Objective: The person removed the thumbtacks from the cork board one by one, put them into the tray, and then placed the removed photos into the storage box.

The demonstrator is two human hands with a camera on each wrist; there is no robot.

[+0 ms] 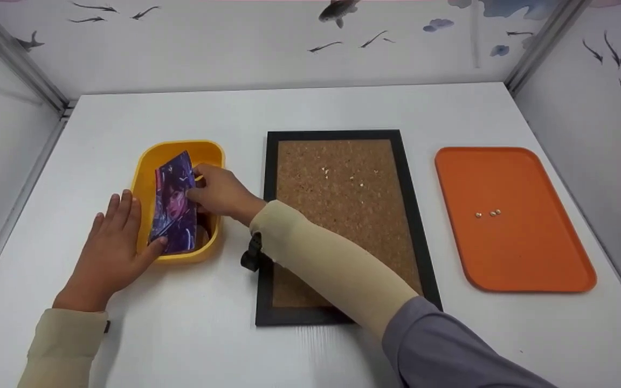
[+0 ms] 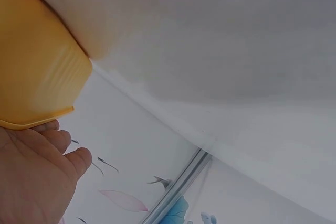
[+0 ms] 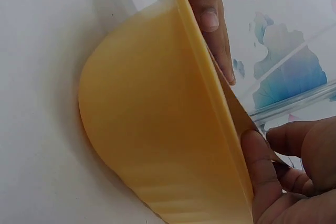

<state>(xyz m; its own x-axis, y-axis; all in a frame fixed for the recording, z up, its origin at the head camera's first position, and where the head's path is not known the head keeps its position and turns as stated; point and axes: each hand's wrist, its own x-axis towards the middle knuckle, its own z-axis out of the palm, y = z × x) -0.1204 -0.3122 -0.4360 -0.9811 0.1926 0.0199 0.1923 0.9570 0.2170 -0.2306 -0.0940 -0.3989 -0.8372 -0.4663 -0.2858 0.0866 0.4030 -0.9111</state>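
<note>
A glossy purple picture card [image 1: 176,207] with a printed figure on it tilts in the mouth of a yellow plastic tub [image 1: 151,154]. My right hand [image 1: 223,193] pinches the card's right edge between thumb and fingers, over the tub's rim. At the tub's left side, my left hand [image 1: 114,245] lies with fingers extended, its thumb at the card's lower corner. The left wrist view has that hand [image 2: 39,174] against the tub's rim [image 2: 39,121]. Something brown shows inside the tub beneath the card, mostly hidden.
A black-framed cork board [image 1: 337,226] lies mid-table under my right forearm. Farther right is an orange tray [image 1: 515,248] bearing three small shiny pins [image 1: 493,213]. White printed panels [image 1: 267,48] stand around the white table [image 1: 181,334].
</note>
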